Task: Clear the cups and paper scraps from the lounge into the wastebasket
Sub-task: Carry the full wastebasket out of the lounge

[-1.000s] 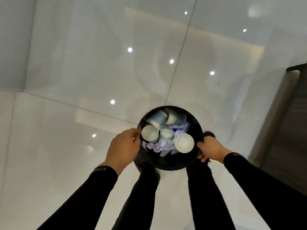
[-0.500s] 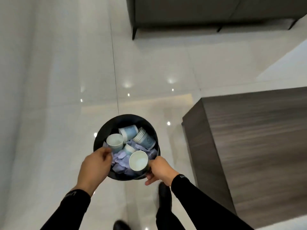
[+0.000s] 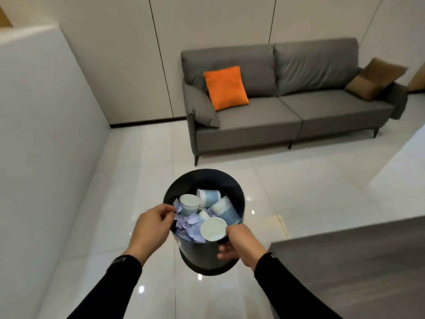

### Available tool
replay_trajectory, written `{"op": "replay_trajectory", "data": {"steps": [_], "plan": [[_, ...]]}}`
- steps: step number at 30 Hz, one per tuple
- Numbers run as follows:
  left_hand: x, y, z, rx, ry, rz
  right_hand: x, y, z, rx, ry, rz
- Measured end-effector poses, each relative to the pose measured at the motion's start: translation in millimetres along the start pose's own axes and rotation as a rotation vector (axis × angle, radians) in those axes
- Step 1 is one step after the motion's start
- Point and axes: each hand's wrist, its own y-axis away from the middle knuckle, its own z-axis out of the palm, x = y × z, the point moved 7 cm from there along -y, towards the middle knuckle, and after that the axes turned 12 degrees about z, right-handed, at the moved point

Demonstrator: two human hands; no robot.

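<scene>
Fingers [image 3: 164,209] of the left hand [image 3: 149,229] are curling over the near-left rim of the bin [image 3: 197,252]. The right hand [image 3: 241,242] is gripping the near-right wall, thumb at the rim and fingers wrapping round the outside. The bin is being held above the floor [image 3: 299,180], left of the table [image 3: 345,261], with the sofa [image 3: 253,123] far beyond. Cups [image 3: 189,203] and scraps [image 3: 188,229] are lying inside it.
</scene>
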Motion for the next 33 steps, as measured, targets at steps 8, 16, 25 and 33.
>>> {"op": "replay_trajectory", "data": {"steps": [8, 16, 25, 33], "plan": [[21.7, -165.1, -18.8, -0.017, 0.194, 0.167, -132.1, -44.4, 2.3, 0.090, -0.137, -0.083], [91.1, -327.6, -1.0, -0.165, 0.308, 0.358, -228.6, -42.6, -46.9, 0.265, -0.458, -0.150], [241.2, -452.7, 167.6, -0.458, 0.374, 0.514, -291.9, -55.5, -219.9, 0.467, -0.720, -0.226], [409.1, -545.7, 338.7, -0.624, 0.498, 0.507, -369.2, -47.3, -423.6, 0.649, -0.852, -0.283]]}}
